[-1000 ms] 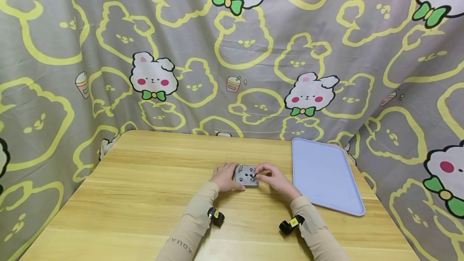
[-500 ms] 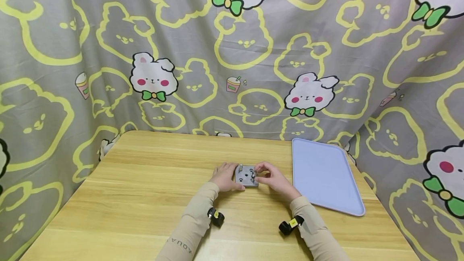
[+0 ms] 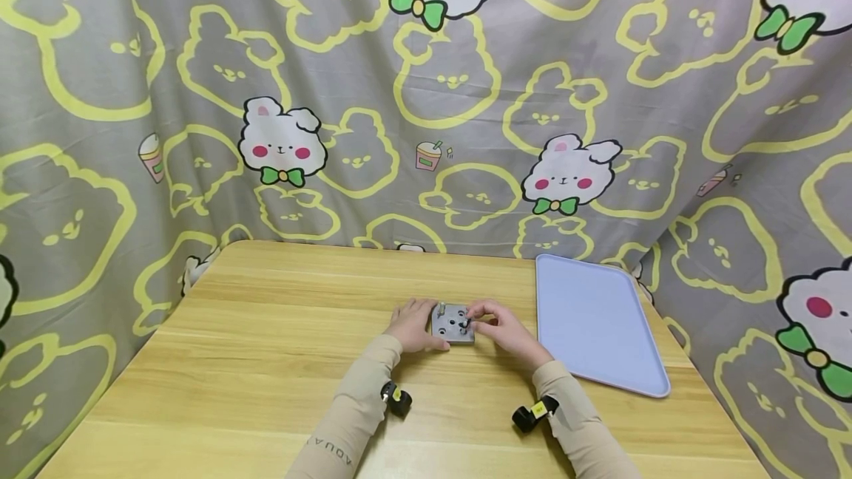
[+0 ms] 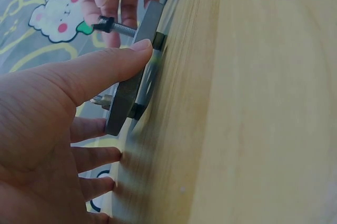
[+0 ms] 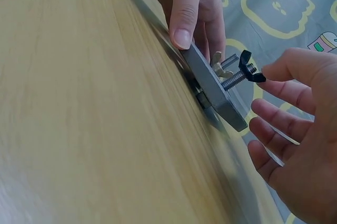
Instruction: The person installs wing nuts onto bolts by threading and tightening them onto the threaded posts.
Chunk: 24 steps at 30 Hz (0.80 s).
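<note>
A grey square metal plate point(image 3: 453, 334) with several holes sits a little above the table on bolt heads that show beneath it. My left hand point(image 3: 413, 324) grips its left side, the thumb along the near edge. A threaded bolt point(image 5: 233, 80) rises from the plate's right part, carrying a black wing nut point(image 5: 246, 66) near its top. My right hand point(image 3: 504, 327) holds thumb and forefinger at this wing nut, the other fingers loosely curled. A brass-coloured wing nut point(image 5: 218, 65) sits on another bolt at the plate's far left corner.
A pale blue tray point(image 3: 599, 324) lies on the right of the wooden table point(image 3: 266, 338). Behind the table hangs a grey patterned curtain point(image 3: 459, 146). Each forearm wears a black wrist camera, the left camera point(image 3: 398, 398) and the right camera point(image 3: 532, 415).
My right thumb and forefinger have shifted slightly around the black wing nut, which shows at changing angles. The left hand and the plate stay in place.
</note>
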Each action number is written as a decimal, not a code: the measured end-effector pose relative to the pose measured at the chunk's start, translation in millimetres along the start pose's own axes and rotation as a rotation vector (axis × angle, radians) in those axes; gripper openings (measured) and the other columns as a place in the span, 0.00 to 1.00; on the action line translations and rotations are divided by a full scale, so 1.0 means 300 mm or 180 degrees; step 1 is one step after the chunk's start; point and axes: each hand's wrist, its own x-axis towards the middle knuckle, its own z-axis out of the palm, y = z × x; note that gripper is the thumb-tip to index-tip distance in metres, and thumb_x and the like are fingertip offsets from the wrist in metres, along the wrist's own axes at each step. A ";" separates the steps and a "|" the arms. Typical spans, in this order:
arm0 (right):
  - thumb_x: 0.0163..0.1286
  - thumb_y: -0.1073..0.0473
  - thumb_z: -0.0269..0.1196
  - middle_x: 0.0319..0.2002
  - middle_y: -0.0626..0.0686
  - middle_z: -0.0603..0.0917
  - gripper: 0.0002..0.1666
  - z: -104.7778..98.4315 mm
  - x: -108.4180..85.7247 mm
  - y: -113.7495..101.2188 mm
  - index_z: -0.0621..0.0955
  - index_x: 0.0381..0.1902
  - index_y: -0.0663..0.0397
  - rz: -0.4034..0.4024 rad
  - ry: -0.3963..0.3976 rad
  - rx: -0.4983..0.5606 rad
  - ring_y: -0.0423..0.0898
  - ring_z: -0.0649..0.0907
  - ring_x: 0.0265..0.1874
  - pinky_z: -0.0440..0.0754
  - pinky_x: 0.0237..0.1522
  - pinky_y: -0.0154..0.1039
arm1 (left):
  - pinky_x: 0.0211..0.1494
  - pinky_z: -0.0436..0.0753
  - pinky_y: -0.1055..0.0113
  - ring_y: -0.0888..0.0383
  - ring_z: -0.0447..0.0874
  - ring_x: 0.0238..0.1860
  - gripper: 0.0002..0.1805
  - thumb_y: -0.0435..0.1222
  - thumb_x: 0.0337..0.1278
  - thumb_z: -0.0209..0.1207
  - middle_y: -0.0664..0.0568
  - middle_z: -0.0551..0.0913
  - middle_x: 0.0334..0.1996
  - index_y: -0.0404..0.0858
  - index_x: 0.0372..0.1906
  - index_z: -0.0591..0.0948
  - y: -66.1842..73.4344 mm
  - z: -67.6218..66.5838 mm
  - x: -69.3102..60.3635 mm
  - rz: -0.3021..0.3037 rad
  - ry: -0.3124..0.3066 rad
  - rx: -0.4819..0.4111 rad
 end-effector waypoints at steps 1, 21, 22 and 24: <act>0.67 0.70 0.58 0.58 0.69 0.77 0.09 0.002 0.003 0.014 0.79 0.44 0.69 -0.0010 0.0020 -0.0003 0.63 0.75 0.56 0.77 0.52 0.43 | 0.77 0.47 0.35 0.37 0.53 0.76 0.52 0.55 0.42 0.72 0.44 0.64 0.73 0.41 0.73 0.62 0.000 0.000 0.000 -0.0002 -0.0003 -0.0001; 0.64 0.60 0.66 0.57 0.61 0.78 0.22 0.008 0.021 0.082 0.79 0.55 0.57 -0.0056 0.0055 -0.0136 0.57 0.76 0.52 0.77 0.47 0.37 | 0.76 0.49 0.35 0.37 0.54 0.75 0.51 0.55 0.42 0.71 0.44 0.65 0.72 0.41 0.72 0.64 0.002 -0.003 -0.004 0.0005 0.0004 0.0008; 0.64 0.60 0.66 0.57 0.61 0.78 0.20 0.008 0.020 0.083 0.80 0.54 0.57 -0.0065 0.0046 -0.0149 0.57 0.76 0.52 0.77 0.46 0.36 | 0.76 0.49 0.35 0.37 0.53 0.75 0.51 0.55 0.42 0.71 0.44 0.65 0.72 0.42 0.72 0.64 0.003 -0.003 -0.004 -0.0001 -0.0002 0.0014; 0.65 0.60 0.65 0.58 0.61 0.77 0.17 0.008 0.020 0.083 0.81 0.51 0.57 -0.0051 0.0048 -0.0156 0.55 0.77 0.52 0.76 0.46 0.35 | 0.76 0.49 0.35 0.36 0.54 0.75 0.51 0.55 0.42 0.72 0.44 0.66 0.72 0.41 0.72 0.64 0.002 -0.002 -0.004 0.0009 0.0011 0.0017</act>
